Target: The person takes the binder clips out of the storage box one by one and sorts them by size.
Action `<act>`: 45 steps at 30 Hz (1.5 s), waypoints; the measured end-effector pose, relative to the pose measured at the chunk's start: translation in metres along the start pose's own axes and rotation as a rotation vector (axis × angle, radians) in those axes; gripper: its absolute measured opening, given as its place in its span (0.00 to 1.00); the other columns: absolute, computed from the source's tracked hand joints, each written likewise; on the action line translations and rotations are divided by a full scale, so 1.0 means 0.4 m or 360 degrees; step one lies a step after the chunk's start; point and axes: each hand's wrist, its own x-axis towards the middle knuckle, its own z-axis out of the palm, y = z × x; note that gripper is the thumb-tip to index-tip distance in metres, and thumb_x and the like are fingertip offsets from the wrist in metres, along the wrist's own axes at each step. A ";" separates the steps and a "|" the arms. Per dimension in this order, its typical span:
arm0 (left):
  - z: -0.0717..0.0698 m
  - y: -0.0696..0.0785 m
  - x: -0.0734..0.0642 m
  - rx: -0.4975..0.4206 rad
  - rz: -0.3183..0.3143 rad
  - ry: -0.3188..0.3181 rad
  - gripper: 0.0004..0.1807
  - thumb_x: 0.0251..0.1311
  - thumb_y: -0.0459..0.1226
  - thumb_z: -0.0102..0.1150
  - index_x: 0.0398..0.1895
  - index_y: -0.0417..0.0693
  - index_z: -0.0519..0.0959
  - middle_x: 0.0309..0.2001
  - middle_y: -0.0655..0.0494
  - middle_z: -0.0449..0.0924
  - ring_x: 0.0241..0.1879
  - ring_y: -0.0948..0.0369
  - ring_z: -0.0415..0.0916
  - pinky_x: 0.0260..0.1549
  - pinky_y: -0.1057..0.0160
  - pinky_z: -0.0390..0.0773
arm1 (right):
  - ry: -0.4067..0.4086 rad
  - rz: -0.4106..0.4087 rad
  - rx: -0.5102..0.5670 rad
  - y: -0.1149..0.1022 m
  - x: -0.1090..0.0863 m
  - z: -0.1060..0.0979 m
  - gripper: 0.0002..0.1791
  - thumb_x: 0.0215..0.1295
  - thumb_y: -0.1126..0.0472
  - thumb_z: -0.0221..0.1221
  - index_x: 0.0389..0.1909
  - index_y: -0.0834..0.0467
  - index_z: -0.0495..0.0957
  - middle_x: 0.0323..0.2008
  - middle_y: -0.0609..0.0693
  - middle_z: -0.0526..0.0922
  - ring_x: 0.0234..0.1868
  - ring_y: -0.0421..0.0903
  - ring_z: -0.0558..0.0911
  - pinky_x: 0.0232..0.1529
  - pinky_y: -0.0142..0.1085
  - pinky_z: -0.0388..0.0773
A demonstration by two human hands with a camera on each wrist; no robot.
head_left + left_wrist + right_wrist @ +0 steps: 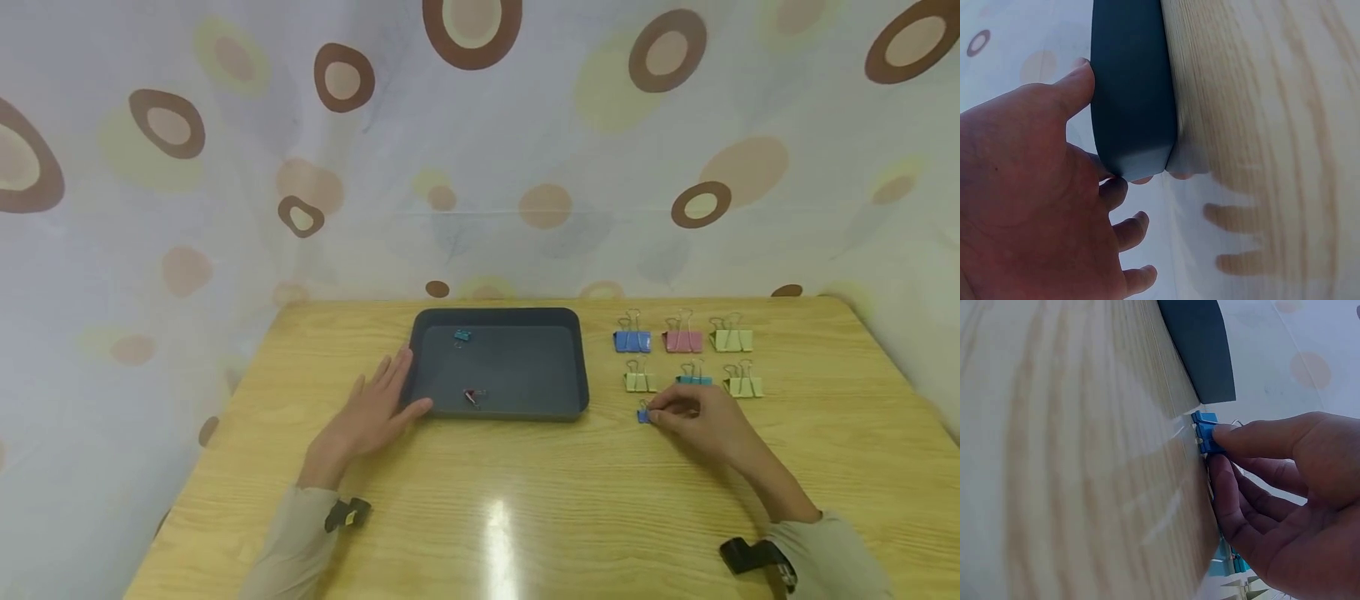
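Note:
On the wooden table my right hand [705, 421] pinches a small blue binder clip [643, 414] between thumb and fingers. The right wrist view shows the same blue clip [1207, 432] low at the table surface, under the thumb tip. My left hand [371, 412] touches the left side of a dark grey tray [510, 414], fingers spread and fairly straight. In the left wrist view its thumb lies against the tray wall [1132, 94]. Inside the tray are a small teal binder clip [462, 335] near the back and a small dark red one [471, 395] near the front.
Larger binder clips stand in two rows right of the tray: blue [632, 342], pink [682, 342] and pale yellow [733, 340] behind; pale yellow [640, 382], teal [693, 380] and another pale yellow [744, 387] in front. A patterned curtain [480, 150] hangs behind the table.

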 end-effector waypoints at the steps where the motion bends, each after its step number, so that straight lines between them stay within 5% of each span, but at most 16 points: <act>1: -0.001 0.001 0.000 -0.0001 0.0000 0.0002 0.49 0.76 0.60 0.47 0.83 0.40 0.40 0.83 0.47 0.36 0.80 0.40 0.39 0.71 0.29 0.41 | -0.0007 0.0009 0.0008 0.001 0.000 0.000 0.03 0.67 0.65 0.68 0.39 0.60 0.87 0.37 0.50 0.88 0.34 0.40 0.84 0.36 0.33 0.82; 13: 0.009 -0.015 0.003 -0.0020 0.0009 -0.0009 0.50 0.75 0.63 0.42 0.84 0.41 0.38 0.83 0.46 0.35 0.80 0.40 0.38 0.71 0.28 0.39 | -0.0026 0.0018 0.0016 0.005 0.001 -0.008 0.05 0.68 0.64 0.67 0.41 0.60 0.86 0.38 0.50 0.88 0.36 0.43 0.86 0.39 0.35 0.81; 19: 0.005 -0.010 0.002 -0.0023 0.0009 -0.0001 0.49 0.76 0.61 0.44 0.84 0.41 0.39 0.83 0.46 0.35 0.80 0.39 0.38 0.71 0.28 0.39 | -0.0033 0.0086 -0.0076 -0.004 -0.002 -0.028 0.10 0.71 0.56 0.65 0.46 0.58 0.86 0.41 0.49 0.89 0.42 0.46 0.86 0.44 0.41 0.80; 26: 0.002 -0.003 0.001 -0.0012 0.0009 0.0017 0.49 0.76 0.59 0.47 0.83 0.40 0.40 0.83 0.45 0.37 0.80 0.39 0.40 0.71 0.28 0.41 | 0.0055 -0.0043 0.0011 -0.037 -0.002 -0.043 0.09 0.71 0.59 0.66 0.46 0.59 0.86 0.40 0.49 0.88 0.40 0.42 0.86 0.40 0.33 0.81; 36: 0.007 -0.007 0.002 0.0004 0.0023 0.0016 0.49 0.76 0.59 0.47 0.83 0.40 0.40 0.83 0.46 0.36 0.79 0.39 0.41 0.71 0.28 0.42 | 0.0067 -0.0185 0.0257 -0.113 0.010 0.004 0.09 0.70 0.64 0.66 0.47 0.63 0.85 0.43 0.52 0.87 0.42 0.41 0.86 0.43 0.30 0.84; 45: 0.002 -0.002 -0.004 -0.0025 0.0011 0.0016 0.48 0.76 0.59 0.47 0.83 0.40 0.40 0.83 0.45 0.38 0.79 0.39 0.41 0.71 0.27 0.41 | 0.0061 -0.0226 0.0290 -0.158 0.041 0.074 0.08 0.69 0.65 0.66 0.46 0.64 0.85 0.42 0.52 0.87 0.43 0.48 0.87 0.43 0.32 0.85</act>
